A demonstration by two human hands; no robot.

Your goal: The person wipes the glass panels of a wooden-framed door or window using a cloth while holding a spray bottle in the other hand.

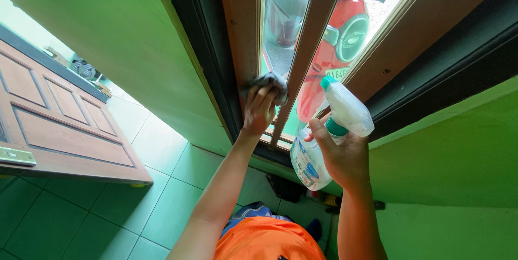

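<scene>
Grey cloth (271,82) is lying bunched against the window glass (278,49), just left of the wooden bar (310,44); your left hand (259,110) is pressing it there with fingers curled. Right of that bar, your right hand (341,155) is gripping a clear spray bottle (324,136).

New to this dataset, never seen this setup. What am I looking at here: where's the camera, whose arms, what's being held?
There is no machine here. The single picture comes from a camera worn on a person's head, looking down along their own two bare arms; the orange shirt at the bottom edge is theirs.

The left hand presses a crumpled dark grey cloth against the brown wooden window frame, beside the glass. The right hand holds a clear plastic spray bottle with a white and teal trigger head, its fingers wrapped round the neck, nozzle towards the window.

Through the glass a parked red scooter shows outside. The walls are green, the floor is pale green tile, and a brown panelled wooden door stands open on the left.
</scene>
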